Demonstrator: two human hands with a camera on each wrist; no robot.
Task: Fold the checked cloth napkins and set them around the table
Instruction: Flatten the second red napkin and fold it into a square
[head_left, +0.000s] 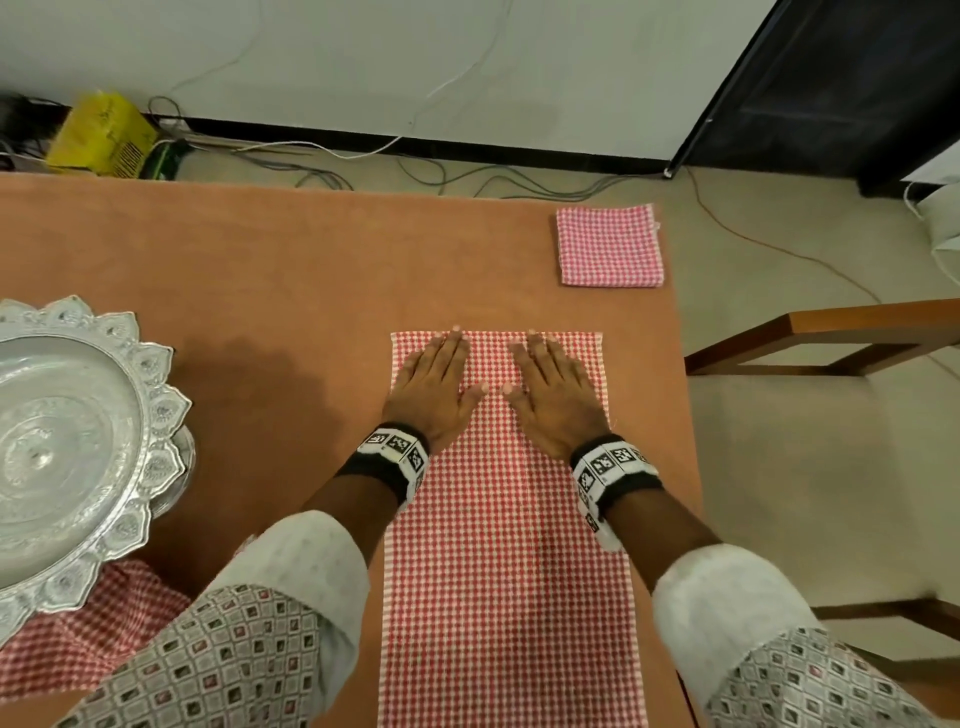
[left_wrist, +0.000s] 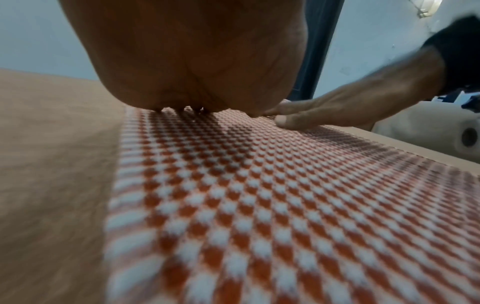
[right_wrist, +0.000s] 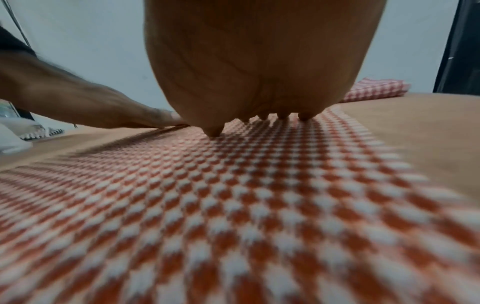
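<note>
A long red-and-white checked napkin (head_left: 506, 571) lies flat as a strip on the brown table (head_left: 260, 270), running from the near edge toward the middle. My left hand (head_left: 436, 382) and right hand (head_left: 550, 387) press flat on its far end, side by side, fingers straight, thumbs nearly touching. The left wrist view shows the left palm (left_wrist: 197, 61) on the cloth (left_wrist: 259, 205) with the right hand (left_wrist: 337, 111) beside it. A folded square checked napkin (head_left: 609, 245) sits at the far right corner, also the folded napkin (right_wrist: 374, 90) in the right wrist view.
An ornate silver pedestal tray (head_left: 78, 447) stands at the left, over more checked cloth (head_left: 88, 629). A wooden chair (head_left: 831, 338) stands off the table's right edge. Cables and a yellow box (head_left: 98, 135) lie on the floor beyond.
</note>
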